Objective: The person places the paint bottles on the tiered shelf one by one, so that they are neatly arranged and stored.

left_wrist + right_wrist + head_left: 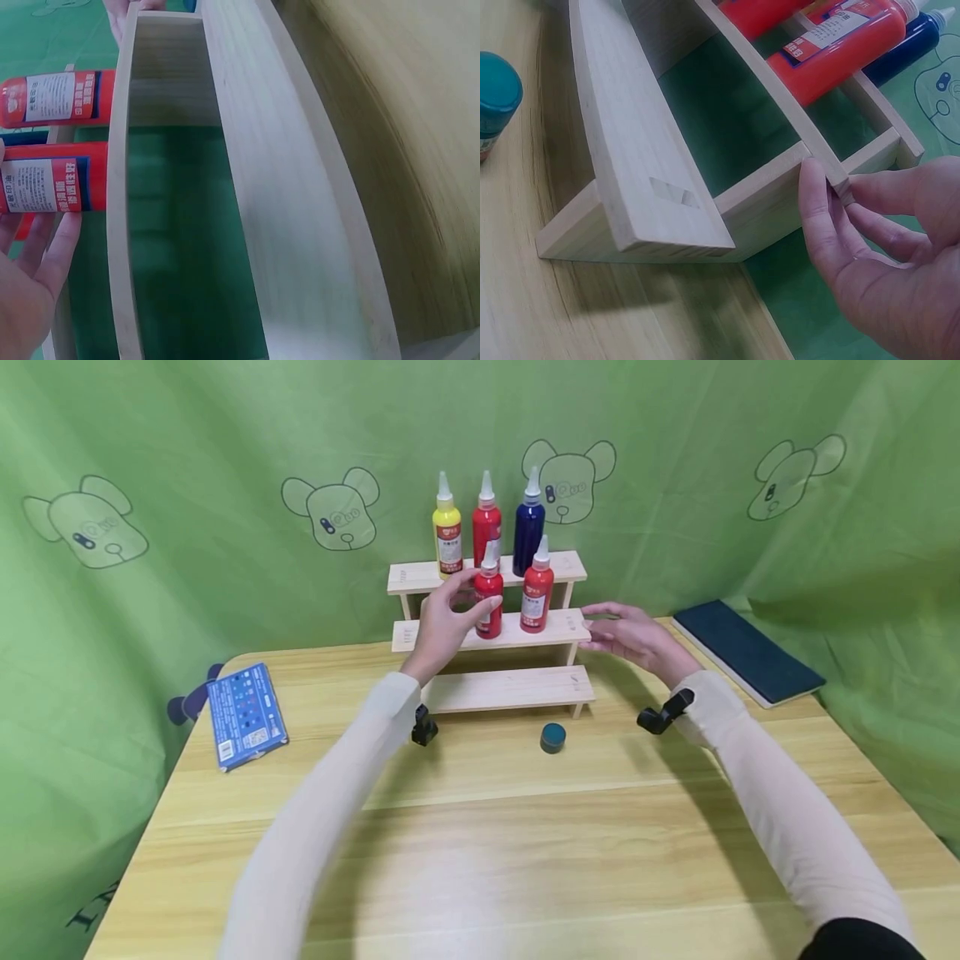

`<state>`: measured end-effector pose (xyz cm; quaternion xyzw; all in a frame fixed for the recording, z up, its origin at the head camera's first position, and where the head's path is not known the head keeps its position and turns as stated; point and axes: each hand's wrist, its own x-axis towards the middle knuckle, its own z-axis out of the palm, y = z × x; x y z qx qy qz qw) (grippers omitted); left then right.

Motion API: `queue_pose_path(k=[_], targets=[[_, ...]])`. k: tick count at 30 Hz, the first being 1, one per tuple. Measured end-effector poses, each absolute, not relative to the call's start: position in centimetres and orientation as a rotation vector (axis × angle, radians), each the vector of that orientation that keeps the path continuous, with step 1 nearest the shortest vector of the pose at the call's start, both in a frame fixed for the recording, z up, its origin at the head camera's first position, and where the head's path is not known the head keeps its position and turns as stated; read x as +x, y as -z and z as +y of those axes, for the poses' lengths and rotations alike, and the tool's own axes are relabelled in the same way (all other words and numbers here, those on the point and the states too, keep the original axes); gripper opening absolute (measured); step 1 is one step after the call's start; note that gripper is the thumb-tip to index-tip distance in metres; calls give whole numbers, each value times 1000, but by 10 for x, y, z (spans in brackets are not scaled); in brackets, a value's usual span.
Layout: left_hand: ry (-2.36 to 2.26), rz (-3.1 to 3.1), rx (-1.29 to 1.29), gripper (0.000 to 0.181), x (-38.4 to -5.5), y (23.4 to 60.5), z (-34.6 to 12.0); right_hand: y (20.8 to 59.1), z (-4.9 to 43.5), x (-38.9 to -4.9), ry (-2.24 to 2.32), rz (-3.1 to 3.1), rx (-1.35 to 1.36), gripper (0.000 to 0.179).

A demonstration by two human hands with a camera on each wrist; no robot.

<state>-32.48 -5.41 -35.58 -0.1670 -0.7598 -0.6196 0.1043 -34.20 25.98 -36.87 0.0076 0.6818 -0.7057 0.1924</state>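
A three-step wooden display rack [510, 687] stands on the table. On its middle step are two red squeeze bottles with white nozzles; my left hand [444, 625] holds the left one [491, 583] between thumb and fingers. In the left wrist view this red bottle [52, 176] stands on the step's board. Beside it is the other red bottle [534, 597]. My right hand [628, 635] grips the right end of the middle step, fingers and thumb on either side of the wood, as the right wrist view shows. The top step carries yellow [448, 539], red [486, 522] and dark blue [528, 531] bottles.
A small teal-lidded jar [552, 737] stands in front of the rack. At the table's left lies a blue printed box [247, 717]; a dark notebook [748, 652] lies at the back right. A green curtain [225, 552] hangs behind the rack.
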Motion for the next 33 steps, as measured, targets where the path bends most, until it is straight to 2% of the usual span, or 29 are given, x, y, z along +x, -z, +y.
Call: queue_pose_path(k=[9,18,27,33], targets=[[1836,-2239,-506,53,-325,359,-51,370,261,-342,1962,1960,18,47],[1862,-2212,-469,64,-315,360,-61,372,260,-345,1852,2125,-7,48],[1693,-2243,-500,36,-297,363,-108,380,263,-342,1761,2270,-49,45],[1562,-2296,-508,33,-288,364,-143,380,273,-335,1694,2495,-162,41]])
